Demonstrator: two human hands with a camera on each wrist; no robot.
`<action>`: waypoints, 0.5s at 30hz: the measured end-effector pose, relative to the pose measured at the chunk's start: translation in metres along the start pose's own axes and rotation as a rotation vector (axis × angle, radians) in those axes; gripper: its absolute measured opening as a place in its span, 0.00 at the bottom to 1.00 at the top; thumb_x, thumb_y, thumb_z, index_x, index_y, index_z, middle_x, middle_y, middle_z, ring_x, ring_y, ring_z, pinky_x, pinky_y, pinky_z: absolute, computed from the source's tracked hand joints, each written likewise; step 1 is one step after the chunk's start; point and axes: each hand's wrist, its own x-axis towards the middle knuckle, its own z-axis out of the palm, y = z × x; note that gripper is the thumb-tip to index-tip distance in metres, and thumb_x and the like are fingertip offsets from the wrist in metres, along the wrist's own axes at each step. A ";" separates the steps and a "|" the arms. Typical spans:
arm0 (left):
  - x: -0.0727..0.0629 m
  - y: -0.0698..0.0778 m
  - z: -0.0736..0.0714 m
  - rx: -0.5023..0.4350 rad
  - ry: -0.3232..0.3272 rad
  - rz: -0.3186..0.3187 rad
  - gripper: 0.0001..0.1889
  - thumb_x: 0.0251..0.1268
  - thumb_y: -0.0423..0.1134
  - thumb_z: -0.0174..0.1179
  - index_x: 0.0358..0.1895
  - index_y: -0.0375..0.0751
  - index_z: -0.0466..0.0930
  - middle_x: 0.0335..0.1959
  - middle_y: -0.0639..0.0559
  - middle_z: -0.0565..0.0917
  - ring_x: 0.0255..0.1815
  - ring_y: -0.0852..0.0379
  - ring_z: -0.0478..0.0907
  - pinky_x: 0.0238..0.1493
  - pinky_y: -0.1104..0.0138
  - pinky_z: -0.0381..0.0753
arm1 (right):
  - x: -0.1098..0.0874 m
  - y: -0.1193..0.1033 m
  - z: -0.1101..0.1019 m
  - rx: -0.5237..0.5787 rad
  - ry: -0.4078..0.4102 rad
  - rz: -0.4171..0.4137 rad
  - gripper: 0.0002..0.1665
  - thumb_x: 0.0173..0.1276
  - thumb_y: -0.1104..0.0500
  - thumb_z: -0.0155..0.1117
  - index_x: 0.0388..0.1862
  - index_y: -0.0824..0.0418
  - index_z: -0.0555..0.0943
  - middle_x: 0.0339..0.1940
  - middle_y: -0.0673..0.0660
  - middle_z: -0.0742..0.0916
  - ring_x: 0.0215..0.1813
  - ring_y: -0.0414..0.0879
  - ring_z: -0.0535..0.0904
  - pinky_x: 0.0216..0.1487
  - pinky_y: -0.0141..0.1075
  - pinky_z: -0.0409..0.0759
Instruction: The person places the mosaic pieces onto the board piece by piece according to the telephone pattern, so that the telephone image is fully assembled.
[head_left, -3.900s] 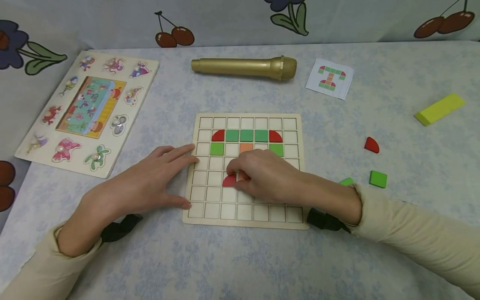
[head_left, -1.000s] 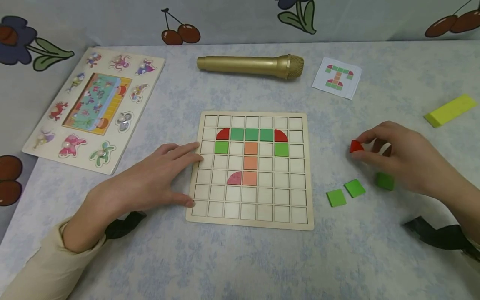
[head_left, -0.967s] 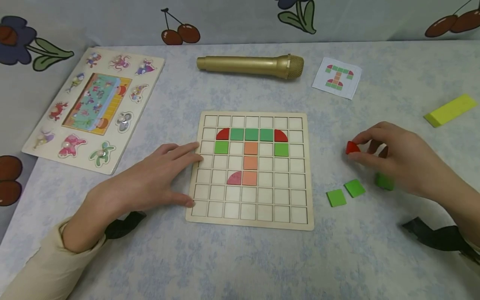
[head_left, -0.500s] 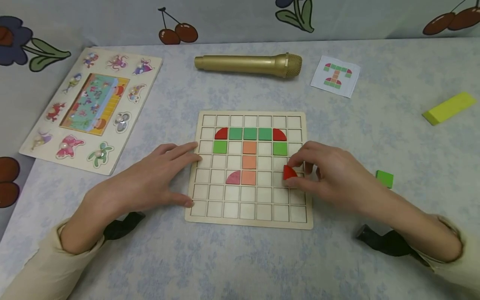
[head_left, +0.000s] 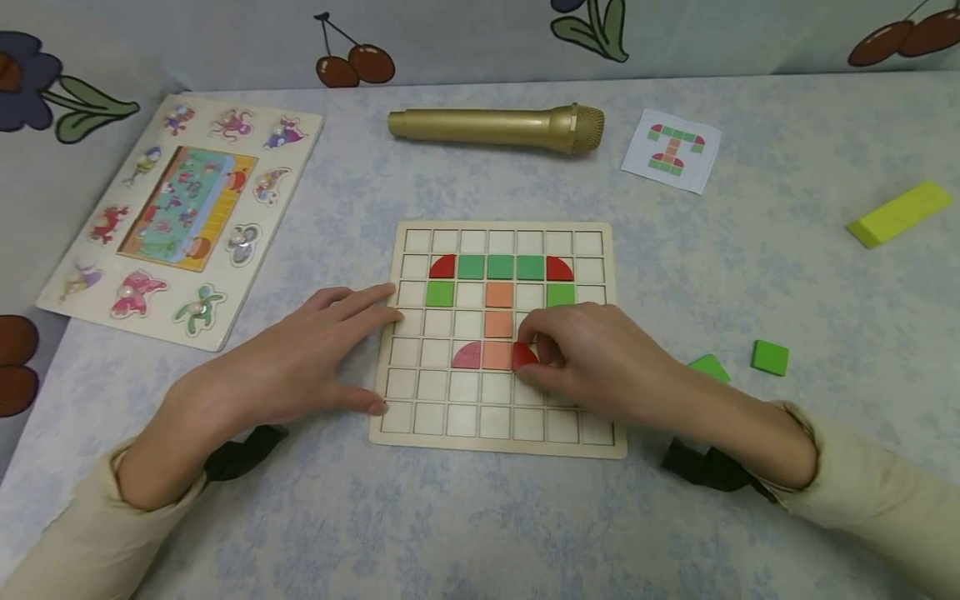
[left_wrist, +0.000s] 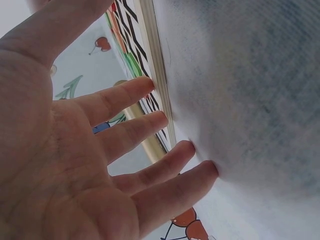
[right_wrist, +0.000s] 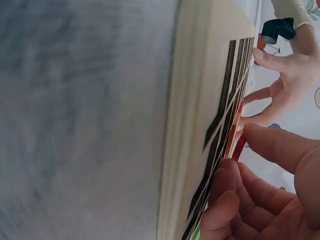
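A wooden grid board lies mid-table with several coloured tiles set in its cells. My right hand pinches a red quarter-circle tile between thumb and forefinger, at the cell just right of the lowest orange square. Left of that orange square sits a pinkish-red quarter-circle tile. In the right wrist view the red tile stands tilted at the board's surface. My left hand rests with fingers spread, its fingertips touching the board's left edge.
Right of the board lie green square tiles, one partly hidden by my right forearm. A yellow block is farther right. A pattern card and gold microphone lie behind the board; a knobbed animal puzzle is at left.
The right hand picked up the red quarter-circle tile from the table's right side and carried it left over the board to beside the lowest orange square. The left hand stayed at the board's edge.
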 end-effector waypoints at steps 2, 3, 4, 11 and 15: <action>0.000 0.000 0.000 0.000 0.001 0.005 0.49 0.50 0.59 0.74 0.75 0.48 0.62 0.80 0.50 0.51 0.75 0.42 0.51 0.63 0.44 0.66 | 0.001 0.000 0.001 -0.012 -0.005 0.012 0.05 0.61 0.60 0.72 0.35 0.56 0.83 0.18 0.46 0.74 0.23 0.40 0.69 0.26 0.36 0.71; 0.000 0.000 0.000 0.000 0.002 0.006 0.49 0.50 0.59 0.74 0.75 0.47 0.62 0.80 0.50 0.51 0.75 0.42 0.51 0.63 0.44 0.66 | 0.001 0.001 0.001 -0.014 -0.008 0.019 0.05 0.61 0.61 0.71 0.35 0.57 0.83 0.17 0.46 0.74 0.22 0.41 0.69 0.26 0.37 0.71; 0.000 0.000 0.000 0.000 0.003 0.007 0.49 0.50 0.59 0.74 0.75 0.47 0.62 0.80 0.50 0.51 0.74 0.42 0.51 0.63 0.45 0.66 | 0.001 0.001 0.001 -0.016 -0.011 0.027 0.05 0.61 0.60 0.72 0.36 0.57 0.83 0.17 0.46 0.74 0.22 0.41 0.69 0.26 0.36 0.71; 0.000 0.001 0.000 0.007 0.011 0.010 0.49 0.50 0.58 0.74 0.75 0.47 0.62 0.79 0.50 0.51 0.74 0.41 0.51 0.63 0.44 0.66 | 0.001 0.001 0.000 -0.010 -0.026 0.054 0.06 0.63 0.60 0.71 0.38 0.58 0.83 0.17 0.47 0.74 0.21 0.41 0.68 0.26 0.37 0.71; 0.000 0.001 0.000 0.003 0.012 0.011 0.49 0.50 0.58 0.74 0.75 0.47 0.62 0.79 0.50 0.52 0.74 0.42 0.51 0.63 0.44 0.66 | 0.001 0.002 0.000 -0.003 -0.032 0.035 0.04 0.65 0.60 0.69 0.38 0.58 0.84 0.17 0.46 0.74 0.22 0.40 0.69 0.27 0.37 0.71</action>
